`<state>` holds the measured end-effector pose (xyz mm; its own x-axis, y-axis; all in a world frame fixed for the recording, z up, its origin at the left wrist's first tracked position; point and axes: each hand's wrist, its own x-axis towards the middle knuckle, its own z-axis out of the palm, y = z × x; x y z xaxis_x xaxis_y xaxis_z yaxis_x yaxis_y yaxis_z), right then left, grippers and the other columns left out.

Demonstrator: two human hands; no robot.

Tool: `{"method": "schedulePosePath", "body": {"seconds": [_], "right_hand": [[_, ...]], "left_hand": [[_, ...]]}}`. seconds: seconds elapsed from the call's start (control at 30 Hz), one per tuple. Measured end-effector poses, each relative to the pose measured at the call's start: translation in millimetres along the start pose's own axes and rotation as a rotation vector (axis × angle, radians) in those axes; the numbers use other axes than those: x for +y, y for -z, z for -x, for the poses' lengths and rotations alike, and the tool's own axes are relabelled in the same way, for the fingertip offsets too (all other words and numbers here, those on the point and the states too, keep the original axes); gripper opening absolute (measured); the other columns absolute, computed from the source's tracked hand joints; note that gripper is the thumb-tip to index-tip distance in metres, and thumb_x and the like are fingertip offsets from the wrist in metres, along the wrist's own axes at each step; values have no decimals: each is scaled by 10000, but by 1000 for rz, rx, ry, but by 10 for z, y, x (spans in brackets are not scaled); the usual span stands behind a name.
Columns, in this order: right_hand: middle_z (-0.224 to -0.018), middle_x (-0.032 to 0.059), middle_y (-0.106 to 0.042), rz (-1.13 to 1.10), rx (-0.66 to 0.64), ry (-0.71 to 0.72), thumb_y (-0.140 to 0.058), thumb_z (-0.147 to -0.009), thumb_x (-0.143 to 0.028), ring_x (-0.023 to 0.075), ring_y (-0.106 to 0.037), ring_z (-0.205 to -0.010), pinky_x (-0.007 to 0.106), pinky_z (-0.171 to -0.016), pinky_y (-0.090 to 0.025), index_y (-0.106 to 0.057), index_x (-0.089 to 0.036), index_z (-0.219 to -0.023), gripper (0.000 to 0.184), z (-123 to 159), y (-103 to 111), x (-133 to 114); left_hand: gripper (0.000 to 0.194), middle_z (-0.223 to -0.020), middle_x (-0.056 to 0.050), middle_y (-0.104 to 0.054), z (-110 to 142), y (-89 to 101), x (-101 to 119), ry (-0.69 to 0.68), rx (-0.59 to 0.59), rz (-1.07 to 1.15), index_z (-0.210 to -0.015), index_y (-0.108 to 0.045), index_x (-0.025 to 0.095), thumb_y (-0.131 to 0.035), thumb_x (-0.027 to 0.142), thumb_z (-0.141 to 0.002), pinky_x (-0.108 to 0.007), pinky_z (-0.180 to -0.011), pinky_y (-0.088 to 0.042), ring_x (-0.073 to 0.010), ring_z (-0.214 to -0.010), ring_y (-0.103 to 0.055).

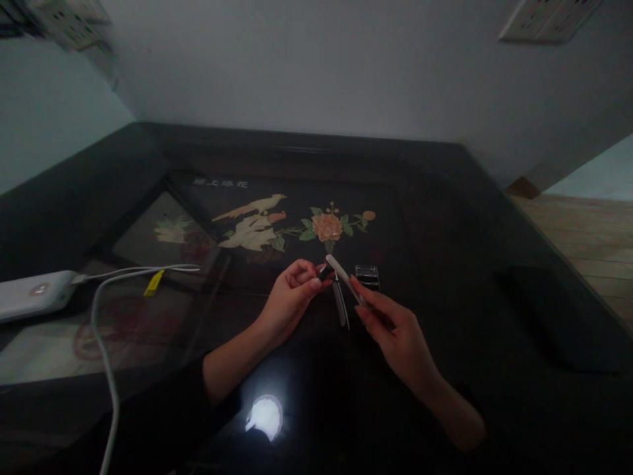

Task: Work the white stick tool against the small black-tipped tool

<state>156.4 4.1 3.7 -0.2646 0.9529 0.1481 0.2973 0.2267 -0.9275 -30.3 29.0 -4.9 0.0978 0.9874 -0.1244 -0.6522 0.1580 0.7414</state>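
Note:
My left hand (291,297) is closed, its fingertips pinching a small dark object (324,272) that I cannot make out. My right hand (390,326) is closed on a thin pale stick-like tool (341,272), whose tip points up-left and meets the dark object. A slim metallic piece (341,307) hangs or lies just below, between the two hands. A small dark box with clear compartments (367,276) sits on the table just beyond my right hand.
The black glossy table (445,218) has an inlaid bird-and-flower picture (277,227). A white power bank (32,295) with a white cable (106,343) lies at the left. A dark flat object (544,310) rests at the right. A light reflection (266,417) shows near the front edge.

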Motion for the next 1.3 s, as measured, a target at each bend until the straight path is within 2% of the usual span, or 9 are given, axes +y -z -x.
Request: {"method": "schedulePosePath", "body": {"seconds": [0.2, 0.33, 0.5, 0.63, 0.77, 0.97, 1.13, 1.3], "right_hand": [[-1285, 55, -651, -15, -12, 8, -545, -902, -184, 217, -655, -1098, 381, -930, -534, -607, -271, -1283, 396, 28, -2, -24], [-1254, 62, -672, -14, -51, 19, -547, -902, -194, 217, -667, -1061, 356, -856, -568, -608, -272, -1285, 395, 65, -33, -62], [-1189, 56, -706, -21, -84, 36, -558, -897, -190, 216, -676, -1025, 343, -811, -578, -606, -285, -1286, 403, 101, -52, -98], [-1237, 47, -683, -9, -58, 25, -554, -901, -188, 211, -659, -1075, 358, -875, -558, -602, -293, -1286, 401, 78, -23, -65], [-1269, 28, -664, -16, -7, 11, -550, -903, -178, 205, -646, -1115, 375, -939, -531, -597, -312, -1285, 408, 27, 5, -10], [-1273, 40, -661, -7, 12, 15, -549, -903, -178, 206, -660, -1093, 360, -907, -550, -602, -290, -1284, 401, 22, 0, -15], [-1274, 63, -659, 15, -29, 54, -542, -904, -184, 228, -654, -1097, 373, -890, -565, -613, -268, -1282, 393, 83, -43, -45], [-1224, 55, -688, 0, -66, 49, -562, -898, -206, 237, -666, -1063, 369, -849, -584, -613, -288, -1284, 398, 123, -71, -86]], "left_hand": [[339, -832, -8, -730, 3, -28, 18, -11, -8, -10, -720, -586, 162, -880, 254, -578, -258, -859, -509, -145, -884, -683], [339, -921, -43, -752, 7, -22, 12, -16, -7, -21, -730, -592, 161, -879, 262, -581, -269, -886, -494, -162, -926, -686], [332, -913, -36, -758, -1, 17, -11, -18, 15, -15, -740, -578, 167, -870, 246, -603, -273, -895, -490, -160, -896, -696], [338, -905, -43, -752, -2, 16, -7, -15, -16, -11, -729, -583, 164, -877, 253, -589, -276, -899, -497, -177, -977, -678], [326, -825, 3, -734, 2, -3, 3, -9, -23, 6, -718, -592, 163, -880, 230, -581, -228, -838, -516, -124, -863, -685], [353, -779, 10, -718, 9, -29, 17, -15, -6, -17, -707, -587, 162, -892, 255, -554, -252, -841, -520, -138, -852, -683], [347, -882, -31, -754, 9, -24, 14, -28, -11, -32, -716, -577, 166, -881, 263, -580, -251, -872, -501, -154, -944, -679], [330, -934, -39, -759, 10, 0, 2, -23, 13, -28, -742, -586, 166, -871, 251, -598, -262, -875, -494, -153, -893, -694]]}}
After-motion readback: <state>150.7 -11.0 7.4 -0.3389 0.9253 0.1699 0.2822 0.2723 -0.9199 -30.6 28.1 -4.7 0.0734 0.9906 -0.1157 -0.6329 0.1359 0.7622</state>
